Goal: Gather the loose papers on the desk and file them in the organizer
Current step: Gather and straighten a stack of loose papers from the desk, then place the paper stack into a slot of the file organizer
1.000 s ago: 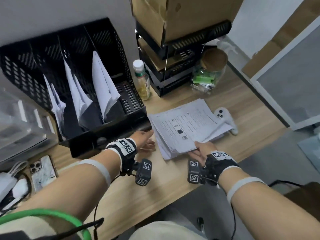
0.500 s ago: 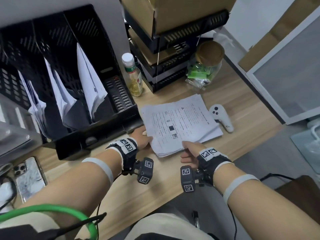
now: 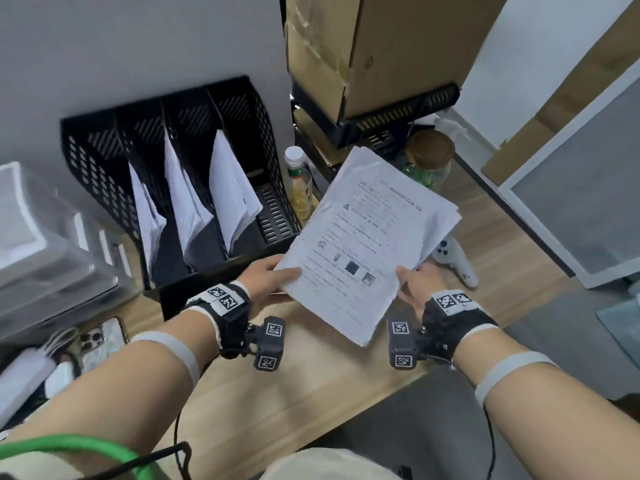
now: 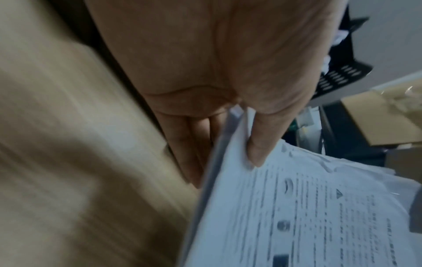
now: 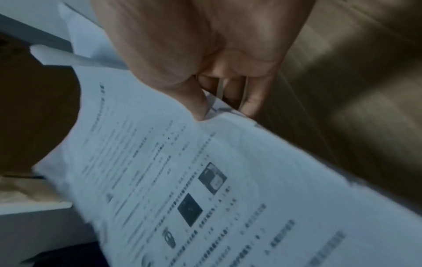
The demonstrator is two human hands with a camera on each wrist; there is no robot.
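Note:
A stack of printed white papers (image 3: 363,244) is held tilted above the wooden desk (image 3: 277,393), its far end raised. My left hand (image 3: 273,278) pinches its left edge, thumb on top and fingers beneath, as the left wrist view shows on the papers (image 4: 308,216). My right hand (image 3: 414,287) pinches the right edge the same way, seen close on the papers (image 5: 205,180). The black mesh organizer (image 3: 104,168) stands at the back left; three of its slots hold white sheets (image 3: 232,195), and the rightmost slot (image 3: 273,216) shows only bare mesh.
A small bottle (image 3: 298,185) stands just right of the organizer. Stacked black trays with cardboard boxes (image 3: 374,57) and a lidded jar (image 3: 429,157) are behind the papers. A white controller (image 3: 453,261) lies on the desk; a phone (image 3: 100,341) and clear bin (image 3: 45,244) sit left.
Both hands have taken hold of the stack's side edges and lifted it off the desk, tilting its far end up. The controller beside it stays on the desk.

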